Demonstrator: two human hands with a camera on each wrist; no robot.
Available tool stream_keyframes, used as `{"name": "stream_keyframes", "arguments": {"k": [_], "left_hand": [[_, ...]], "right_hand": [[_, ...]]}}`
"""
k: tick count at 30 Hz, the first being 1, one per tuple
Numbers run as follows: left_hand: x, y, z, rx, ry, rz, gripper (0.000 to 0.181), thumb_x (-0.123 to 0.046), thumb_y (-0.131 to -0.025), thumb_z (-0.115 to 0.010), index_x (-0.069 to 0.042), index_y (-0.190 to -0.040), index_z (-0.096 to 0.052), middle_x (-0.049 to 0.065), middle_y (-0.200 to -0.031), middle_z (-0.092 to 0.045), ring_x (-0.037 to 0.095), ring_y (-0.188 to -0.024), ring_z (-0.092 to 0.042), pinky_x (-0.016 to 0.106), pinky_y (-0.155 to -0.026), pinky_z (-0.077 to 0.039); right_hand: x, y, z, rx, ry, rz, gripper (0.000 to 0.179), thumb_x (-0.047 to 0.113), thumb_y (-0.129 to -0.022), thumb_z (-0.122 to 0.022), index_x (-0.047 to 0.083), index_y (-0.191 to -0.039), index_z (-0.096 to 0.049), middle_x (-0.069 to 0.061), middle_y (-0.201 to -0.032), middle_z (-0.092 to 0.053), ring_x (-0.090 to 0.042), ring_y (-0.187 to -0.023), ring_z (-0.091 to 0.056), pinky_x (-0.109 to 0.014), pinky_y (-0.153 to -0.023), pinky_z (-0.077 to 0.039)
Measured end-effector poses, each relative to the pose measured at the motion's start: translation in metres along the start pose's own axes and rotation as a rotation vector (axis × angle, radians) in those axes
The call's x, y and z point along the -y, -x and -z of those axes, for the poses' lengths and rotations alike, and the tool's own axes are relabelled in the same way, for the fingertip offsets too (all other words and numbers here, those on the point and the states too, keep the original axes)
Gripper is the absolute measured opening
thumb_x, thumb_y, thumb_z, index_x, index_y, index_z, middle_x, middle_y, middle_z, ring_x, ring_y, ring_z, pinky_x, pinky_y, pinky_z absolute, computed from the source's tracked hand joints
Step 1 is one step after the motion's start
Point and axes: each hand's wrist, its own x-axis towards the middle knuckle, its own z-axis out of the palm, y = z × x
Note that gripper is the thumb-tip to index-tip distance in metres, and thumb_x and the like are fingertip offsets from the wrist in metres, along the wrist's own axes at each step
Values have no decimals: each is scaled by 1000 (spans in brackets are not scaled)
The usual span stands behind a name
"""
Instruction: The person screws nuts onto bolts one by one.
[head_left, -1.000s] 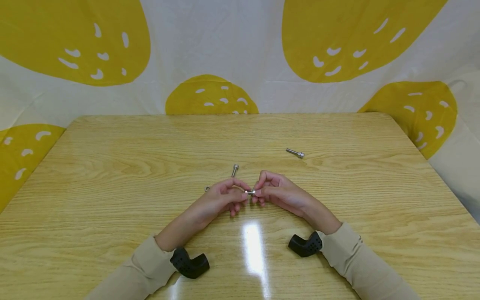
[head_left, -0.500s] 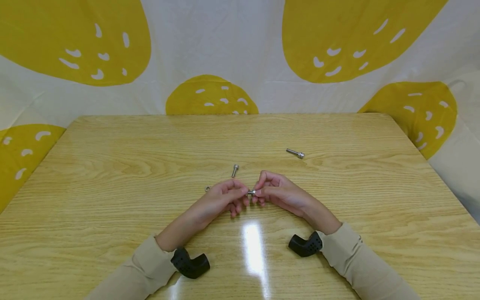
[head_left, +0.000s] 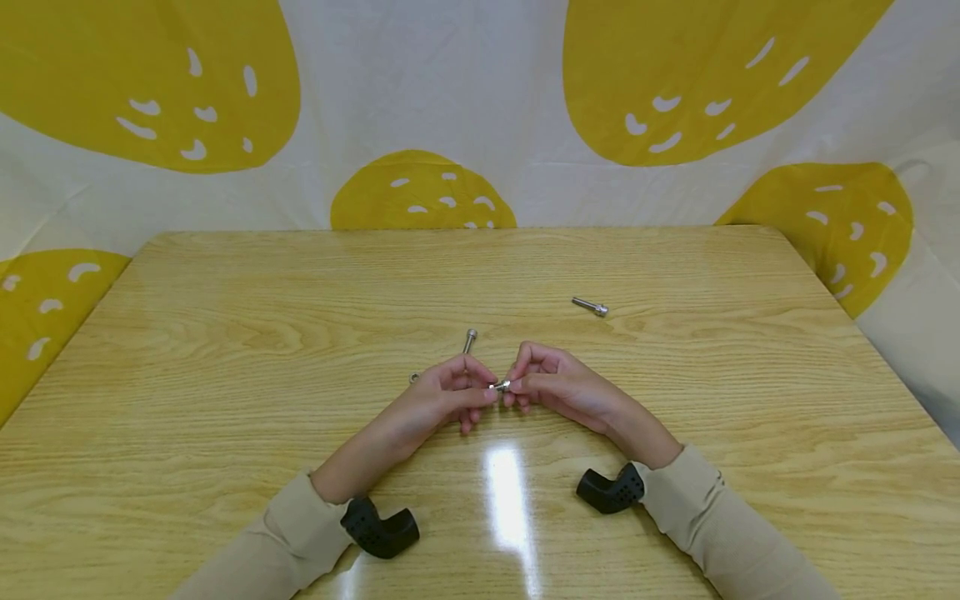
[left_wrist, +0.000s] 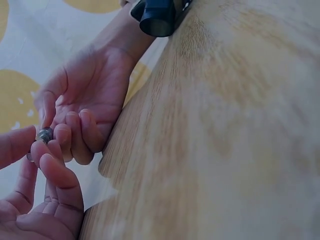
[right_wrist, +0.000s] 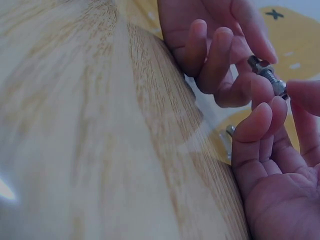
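The left hand (head_left: 442, 396) and the right hand (head_left: 566, 387) together pinch one small bolt (head_left: 500, 386); another bolt (head_left: 590, 306) lies on the table (head_left: 225, 333).

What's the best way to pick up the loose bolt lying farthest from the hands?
The bolt is probably easiest pinched by its thicker head, from above and the right: it lies on its side, head rightward, thin shank leftward.

Held bolt (right_wrist: 270, 76) partly hidden by fingers (right_wrist: 256, 120); nut (head_left: 413, 378) partly behind left hand (head_left: 444, 398); sleeves (head_left: 262, 542) cut by bottom edge
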Motion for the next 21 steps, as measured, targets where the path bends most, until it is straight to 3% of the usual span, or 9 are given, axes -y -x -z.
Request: {"name": "stream_keyframes", "arguments": {"k": [11, 21], "left_hand": [[-2, 2, -1, -29, 43, 10, 22, -12, -87, -64, -4, -107, -56, -2, -80, -63, 9, -62, -50, 21, -55, -43], [0, 0, 0, -13, 35, -23, 19, -6, -86, -62, -6, -105, -57, -2, -83, -61, 10, -65, -48, 20, -56, -43]], "right_hand": [[1, -2, -1, -20, -16, -50, 10, 3, -94, -45, 7, -103, -48, -2, -85, -65, -12, -76, -58, -23, -69, -47], [1, -1, -1, -22, -9, -43, 7, 1, -92, -49, 8, -93, -50, -1, -84, -65, -11, -78, -58, -22, -68, -47]]}}
